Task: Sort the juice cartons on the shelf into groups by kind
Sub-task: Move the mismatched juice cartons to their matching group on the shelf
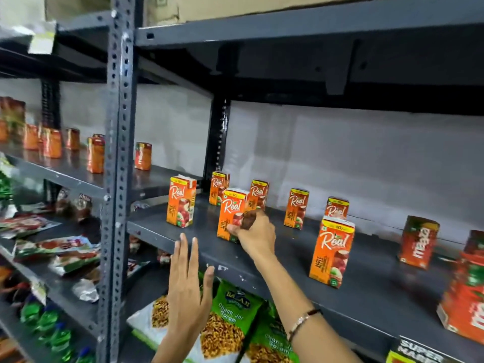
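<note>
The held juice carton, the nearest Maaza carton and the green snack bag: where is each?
Held Real apple carton [230, 213]: head view, front face above the fingers.
Nearest Maaza carton [463, 305]: head view, front face.
Green Chana Jor Garam bag [235, 305]: head view, upper front.

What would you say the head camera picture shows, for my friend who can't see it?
A person's right hand grips an orange Real apple carton on a grey shelf, while the left hand hovers open at the shelf's front edge. Six more Real cartons stand scattered around it, with red Maaza cartons to the right. Green snack bags lie on the shelf below.
</note>
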`<state>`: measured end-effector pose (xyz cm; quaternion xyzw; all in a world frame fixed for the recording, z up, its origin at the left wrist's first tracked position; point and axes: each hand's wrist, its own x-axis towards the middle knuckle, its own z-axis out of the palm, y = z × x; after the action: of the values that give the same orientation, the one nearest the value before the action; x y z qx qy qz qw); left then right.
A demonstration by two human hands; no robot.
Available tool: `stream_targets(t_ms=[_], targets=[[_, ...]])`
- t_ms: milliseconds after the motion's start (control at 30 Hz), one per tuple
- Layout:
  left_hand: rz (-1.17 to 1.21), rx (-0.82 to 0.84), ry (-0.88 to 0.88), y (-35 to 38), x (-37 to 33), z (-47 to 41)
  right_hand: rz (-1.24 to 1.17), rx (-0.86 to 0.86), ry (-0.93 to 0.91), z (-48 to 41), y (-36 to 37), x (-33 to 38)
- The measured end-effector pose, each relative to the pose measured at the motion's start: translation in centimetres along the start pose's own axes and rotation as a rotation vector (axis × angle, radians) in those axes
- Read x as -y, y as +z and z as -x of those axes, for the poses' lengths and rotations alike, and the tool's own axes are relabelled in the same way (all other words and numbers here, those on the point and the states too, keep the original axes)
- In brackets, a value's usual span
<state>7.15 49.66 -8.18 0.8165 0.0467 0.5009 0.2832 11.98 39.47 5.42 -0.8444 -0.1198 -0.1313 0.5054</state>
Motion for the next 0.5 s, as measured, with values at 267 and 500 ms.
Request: stream_targets(t_ms=[267, 500], targets=[[-0.011, -0.088, 0.011, -0.7, -1.9, 0.6, -0.157, -0.067, -0.208, 3.0, -3.3, 0.2], [0.306, -0.161, 0.109, 0.2, -12.9, 2.8, -0.311, -0.226, -0.459, 6.9, -14.4, 0.6]])
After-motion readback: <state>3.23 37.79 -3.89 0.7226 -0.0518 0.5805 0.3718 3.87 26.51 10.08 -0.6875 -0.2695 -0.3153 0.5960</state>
